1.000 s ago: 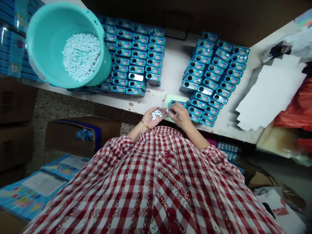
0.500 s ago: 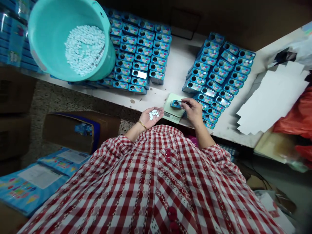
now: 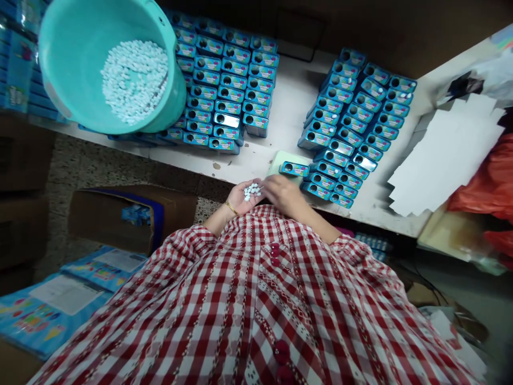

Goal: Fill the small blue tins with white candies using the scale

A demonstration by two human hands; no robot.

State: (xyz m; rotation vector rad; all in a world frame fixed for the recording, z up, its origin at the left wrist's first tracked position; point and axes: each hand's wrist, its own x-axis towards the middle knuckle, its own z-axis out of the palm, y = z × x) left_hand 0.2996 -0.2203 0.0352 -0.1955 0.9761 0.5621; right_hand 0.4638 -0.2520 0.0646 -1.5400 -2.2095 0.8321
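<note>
My left hand (image 3: 239, 198) is held palm up, with a small heap of white candies (image 3: 252, 191) lying in it. Blurred by motion, my right hand (image 3: 284, 195) reaches across to the fingers of the left, beside the candies; whether it pinches one cannot be made out. Just beyond it, a small blue tin (image 3: 294, 169) with a round dark hole in its top rests on a pale green scale (image 3: 276, 160), which my right hand partly covers.
A turquoise bucket (image 3: 180, 101) with many white candies stands at the left on the white table (image 3: 290, 107). Rows of blue tins (image 3: 233, 81) fill the middle, and more tins (image 3: 348, 136) stand at the right. White card sheets (image 3: 444, 155) lie farther right. Cardboard boxes (image 3: 112, 219) sit below left.
My right hand has let go of the tin on the scale and moved left to my left palm. The left hand stays nearly where it was, still bearing the candies.
</note>
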